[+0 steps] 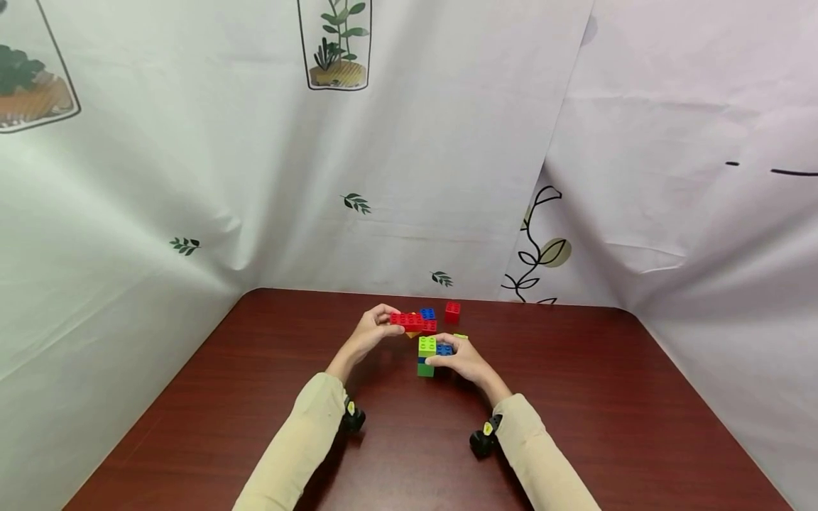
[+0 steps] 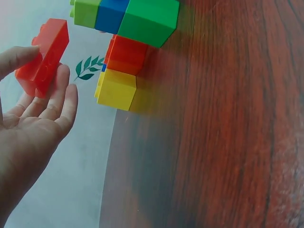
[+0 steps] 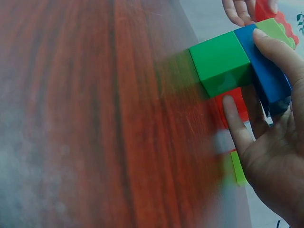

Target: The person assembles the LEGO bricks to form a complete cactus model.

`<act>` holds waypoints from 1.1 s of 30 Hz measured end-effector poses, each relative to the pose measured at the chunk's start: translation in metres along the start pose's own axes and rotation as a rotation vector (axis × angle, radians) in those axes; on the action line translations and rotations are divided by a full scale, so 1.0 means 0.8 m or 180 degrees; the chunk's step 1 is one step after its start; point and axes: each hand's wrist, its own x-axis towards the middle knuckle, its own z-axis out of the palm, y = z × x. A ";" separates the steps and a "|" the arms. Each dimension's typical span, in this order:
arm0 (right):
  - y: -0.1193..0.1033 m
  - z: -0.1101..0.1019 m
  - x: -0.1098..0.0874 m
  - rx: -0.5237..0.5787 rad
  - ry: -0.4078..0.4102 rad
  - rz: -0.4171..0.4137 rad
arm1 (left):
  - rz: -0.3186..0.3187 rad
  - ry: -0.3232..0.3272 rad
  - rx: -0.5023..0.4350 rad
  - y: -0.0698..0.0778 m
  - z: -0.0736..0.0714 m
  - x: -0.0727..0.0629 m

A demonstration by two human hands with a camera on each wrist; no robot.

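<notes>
My left hand (image 1: 371, 332) pinches a long red brick (image 1: 406, 321) between thumb and fingers, raised above the table in the left wrist view. My right hand (image 1: 466, 360) grips a small stack by its blue middle brick (image 3: 262, 69). That stack has a green brick (image 3: 221, 64) at the bottom and a lime brick (image 1: 427, 345) on top; the blue one juts out under my right palm. Whether its base touches the table I cannot tell. The red brick is just behind and left of the stack, apart from it.
Beyond my hands on the dark wooden table (image 1: 575, 397) are a yellow brick (image 2: 116, 90), a red brick (image 2: 127, 56) and a blue brick (image 1: 427, 313). Another red brick (image 1: 452, 311) stands near the back edge. Behind my right hand a lime brick (image 3: 238, 167) partly shows. A printed cloth (image 1: 409, 177) hangs behind.
</notes>
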 end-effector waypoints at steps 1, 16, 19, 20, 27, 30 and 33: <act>-0.001 0.000 -0.001 -0.0007 0.0007 0.0015 | 0.0013 -0.0043 -0.0031 0.000 0.000 0.000; -0.001 -0.002 0.002 -0.0035 -0.0020 0.0015 | 0.0092 -0.0427 -0.0320 0.002 0.014 -0.009; -0.001 -0.001 0.000 0.0009 -0.0007 0.0038 | 0.0045 -0.0450 -0.0347 0.000 0.017 -0.011; -0.001 0.000 0.000 -0.0002 -0.0012 0.0038 | 0.0024 -0.0447 -0.0356 -0.001 0.018 -0.011; -0.020 -0.003 -0.010 -0.0019 -0.0145 -0.0014 | -0.0078 -0.0413 -0.0372 -0.005 0.022 -0.013; -0.021 -0.003 -0.010 -0.0027 -0.0157 -0.0003 | -0.0098 -0.0408 -0.0366 -0.004 0.023 -0.013; -0.009 -0.002 -0.005 0.0000 -0.0128 0.0007 | -0.0115 -0.0422 -0.0301 -0.003 0.025 -0.014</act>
